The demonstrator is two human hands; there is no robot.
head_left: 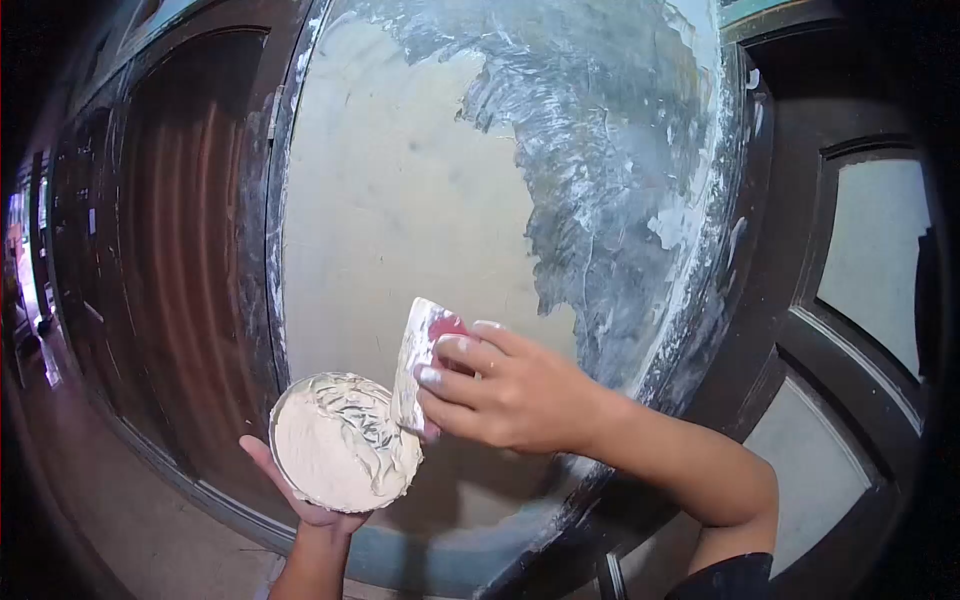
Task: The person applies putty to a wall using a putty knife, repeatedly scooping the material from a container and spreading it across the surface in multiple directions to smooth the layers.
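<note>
My left hand (322, 514) supports a round container (276, 462) from below, thumb out along its left side. Cream-coloured putty (320, 450) fills it, smooth at the left and churned into ridges at the right. Fingers bent round its back, my right hand (505, 392) grips a red putty spreader (447, 326). The spreader's broad face is smeared with putty, and its lower edge is at the container's right rim. White smears mark my right fingertips. Behind both hands stands a panel (400, 200), coated smooth cream at the left and patchy grey-blue at the upper right.
A dark brown door or shutter (190, 230) stands left of the panel. Dark framed woodwork with pale insets (875, 260) is at the right. Floor (170, 510) shows at the lower left, and bright light enters at the far left edge.
</note>
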